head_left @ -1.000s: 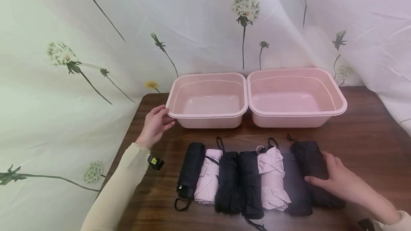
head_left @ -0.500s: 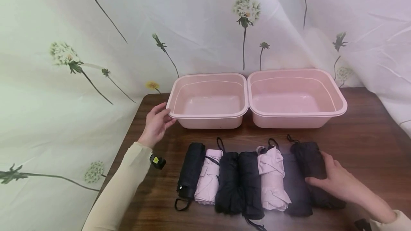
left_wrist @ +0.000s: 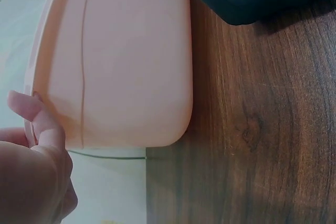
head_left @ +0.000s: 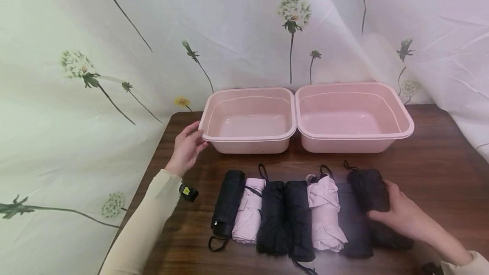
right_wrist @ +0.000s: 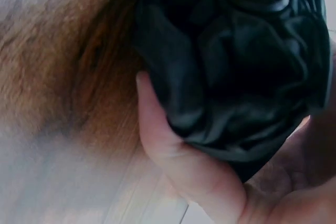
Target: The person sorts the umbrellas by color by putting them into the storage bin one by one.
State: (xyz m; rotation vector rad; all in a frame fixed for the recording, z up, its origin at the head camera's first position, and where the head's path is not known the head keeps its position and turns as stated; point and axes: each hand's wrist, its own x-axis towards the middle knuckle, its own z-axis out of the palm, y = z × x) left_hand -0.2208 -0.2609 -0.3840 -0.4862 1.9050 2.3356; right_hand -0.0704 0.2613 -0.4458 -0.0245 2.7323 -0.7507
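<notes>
My left hand (head_left: 186, 150) pinches the left end of the rim of the left pink plastic basin (head_left: 250, 146); in the left wrist view the thumb and fingers (left_wrist: 39, 114) are on either side of that rim. At the right end of a row of folded umbrellas, my right hand (head_left: 410, 217) grips a black folded umbrella (head_left: 368, 190) lying on the table. The right wrist view has the thumb (right_wrist: 168, 145) along one side of the umbrella's gathered dark fabric (right_wrist: 236, 82), its other fingers mostly hidden. Next to it lies a dark grey-blue folded umbrella (head_left: 354, 224).
A second pink basin (head_left: 345, 145) stands beside the first. Leftward in the row lie a pale pink umbrella (head_left: 326, 215), two black ones (head_left: 299, 220), another pale pink one (head_left: 248, 217) and a black one (head_left: 228, 200). Flowered cloth (head_left: 244, 33) hangs behind the wooden table (head_left: 439, 160).
The right hand has shifted very slightly to the right on the black umbrella. The left hand keeps its hold on the basin rim, and the basins stand as before.
</notes>
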